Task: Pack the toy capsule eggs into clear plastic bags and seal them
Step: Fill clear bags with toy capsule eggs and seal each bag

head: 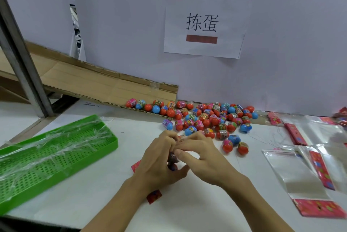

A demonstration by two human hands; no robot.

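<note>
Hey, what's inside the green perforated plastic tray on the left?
Only crinkled clear plastic film shows, stretched across the green perforated plastic tray. Through it I see the tray's holed floor and no eggs; the near-left end runs out of frame.

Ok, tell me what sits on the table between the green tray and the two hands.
Only bare white table in the head view. Nothing lies between the green tray and the left hand; the right hand meets it over a bagged egg.
</note>
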